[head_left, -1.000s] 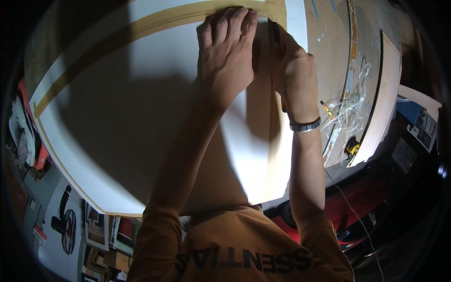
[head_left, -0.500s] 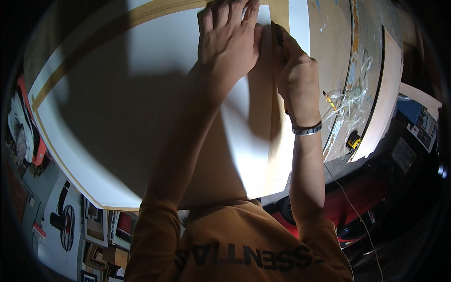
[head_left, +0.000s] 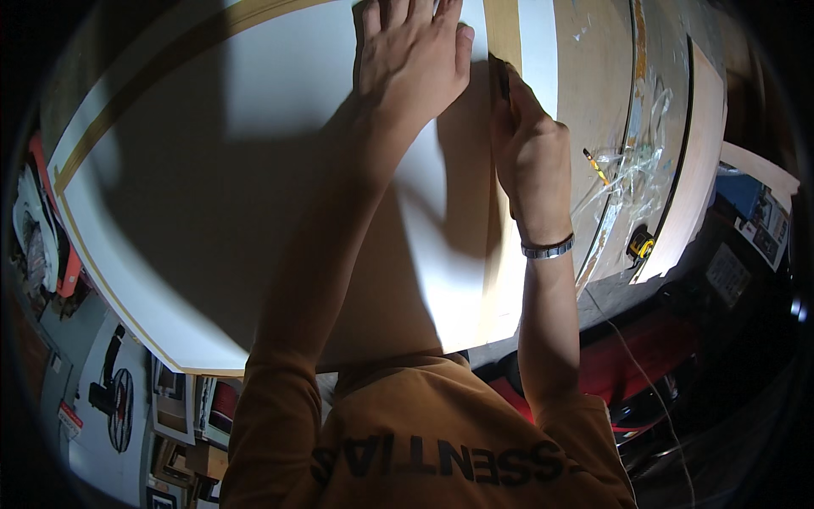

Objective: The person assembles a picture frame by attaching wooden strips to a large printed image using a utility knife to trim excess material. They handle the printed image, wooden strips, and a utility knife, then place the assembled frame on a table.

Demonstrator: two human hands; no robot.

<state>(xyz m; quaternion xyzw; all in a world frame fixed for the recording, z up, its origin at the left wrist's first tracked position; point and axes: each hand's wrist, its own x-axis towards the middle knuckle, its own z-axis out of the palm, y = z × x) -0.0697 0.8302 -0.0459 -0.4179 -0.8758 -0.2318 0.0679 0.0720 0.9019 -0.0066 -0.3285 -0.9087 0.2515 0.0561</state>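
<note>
A large white sheet [head_left: 288, 81] edged with strips of brown tape [head_left: 500, 42] lies under both my hands, much of it in shadow. My left hand [head_left: 414, 64] presses flat on it near the far edge, fingers outstretched, the tips cut off by the top of the picture. Just to its right, my right hand [head_left: 536, 161] is closed round a slim dark tool [head_left: 501, 76], its form like a utility knife. The tool's far end meets the inner edge of the right-hand tape strip. My fingers and the shadow hide most of it.
Right of the sheet on the worktable [head_left: 585, 85] lie a yellow pencil [head_left: 596, 167], crumpled clear plastic [head_left: 649, 161] and a tape measure [head_left: 641, 246]. A pale board [head_left: 691, 170] lines the table's right side. Picture frames [head_left: 174, 407] and a fan [head_left: 120, 407] stand lower left.
My right hand and the dark tool have come a little nearer to me along the tape edge. My left hand stays pressed on the sheet, with a slight shift in the view.
</note>
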